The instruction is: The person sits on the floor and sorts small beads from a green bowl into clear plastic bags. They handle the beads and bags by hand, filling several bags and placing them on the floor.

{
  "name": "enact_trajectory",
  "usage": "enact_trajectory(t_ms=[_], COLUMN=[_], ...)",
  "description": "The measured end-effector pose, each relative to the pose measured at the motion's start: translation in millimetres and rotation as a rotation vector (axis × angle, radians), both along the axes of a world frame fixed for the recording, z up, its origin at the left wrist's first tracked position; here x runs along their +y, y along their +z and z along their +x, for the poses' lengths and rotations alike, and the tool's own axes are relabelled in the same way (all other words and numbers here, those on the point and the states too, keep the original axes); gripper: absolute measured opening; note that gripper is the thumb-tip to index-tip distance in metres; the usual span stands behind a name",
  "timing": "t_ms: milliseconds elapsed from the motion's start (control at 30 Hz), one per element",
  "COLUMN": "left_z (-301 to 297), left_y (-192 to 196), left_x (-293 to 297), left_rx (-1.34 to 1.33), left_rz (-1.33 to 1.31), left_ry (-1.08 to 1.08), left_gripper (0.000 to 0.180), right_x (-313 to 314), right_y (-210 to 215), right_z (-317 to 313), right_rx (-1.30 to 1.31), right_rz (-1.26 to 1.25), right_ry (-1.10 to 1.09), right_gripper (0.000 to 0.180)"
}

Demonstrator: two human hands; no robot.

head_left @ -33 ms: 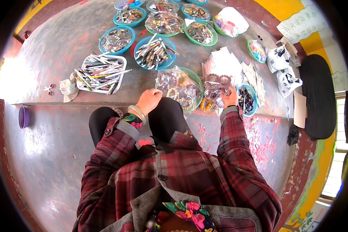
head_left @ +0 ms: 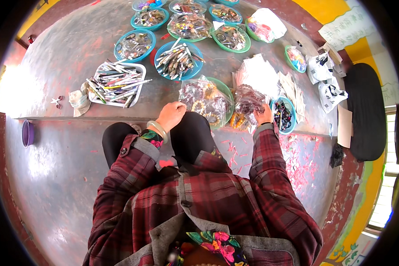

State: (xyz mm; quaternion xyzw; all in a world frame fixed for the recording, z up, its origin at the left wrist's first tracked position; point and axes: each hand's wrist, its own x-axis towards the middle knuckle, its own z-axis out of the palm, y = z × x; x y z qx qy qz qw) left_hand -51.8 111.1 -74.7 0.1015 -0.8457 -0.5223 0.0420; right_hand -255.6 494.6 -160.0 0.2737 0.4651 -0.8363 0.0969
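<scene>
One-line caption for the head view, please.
Left hand and right hand at clear bags of bracelets, bowls of trinkets beyond.

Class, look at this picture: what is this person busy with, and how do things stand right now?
A person in a plaid shirt sits on the floor, sorting bagged beaded bracelets. The left hand touches a clear bag of bracelets lying over a green bowl. The right hand grips a second clear bag beside it. Bowls of trinkets and a white tray of pens lie ahead.
</scene>
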Motion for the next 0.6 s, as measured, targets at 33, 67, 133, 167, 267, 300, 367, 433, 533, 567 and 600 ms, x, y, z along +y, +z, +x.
enact_trajectory(t_ms=[33, 67, 133, 167, 267, 300, 367, 433, 533, 567, 600], left_z=[2, 3, 2, 2, 5, 7, 5, 5, 6, 5, 5], left_y=[0, 0, 0, 0, 0, 1, 3, 2, 1, 1, 1], left_x=[0, 0, -1, -1, -3, -4, -3, -2, -4, -3, -2], left_rx=[0.002, -0.005, -0.013, 0.009, 0.075, 0.101, 0.154, 0.191, 0.167, 0.106, 0.045], left_rz=[0.009, 0.009, 0.011, -0.008, -0.119, -0.187, -0.273, -0.319, -0.260, -0.182, -0.105], left_ry=[0.002, 0.008, 0.015, -0.005, -0.065, -0.093, -0.139, -0.157, -0.141, -0.105, -0.069], left_gripper=[0.024, 0.025, 0.025, 0.024, 0.021, 0.020, 0.018, 0.016, 0.020, 0.022, 0.024], right_x=[1, 3, 7, 9, -2, -11, -11, -1, -5, -2, 1], right_y=[-2, -4, -7, -7, 2, 10, 15, -3, -20, -30, -40], right_z=[1, 2, 2, 1, 19, 27, 44, 61, 93, 100, 106], right_rx=[-0.025, -0.050, -0.099, -0.124, -0.026, -0.032, -0.076, -0.068, -0.116, -0.157, -0.198], right_rz=[0.082, 0.164, 0.272, 0.296, 0.484, 0.474, 0.549, 0.571, 0.594, 0.610, 0.624], right_ry=[-0.015, -0.031, -0.036, -0.027, -0.018, -0.061, -0.098, -0.029, 0.000, 0.025, 0.052], right_gripper=[0.018, 0.018, 0.017, 0.017, 0.018, 0.019, 0.020, 0.022, 0.018, 0.017, 0.017])
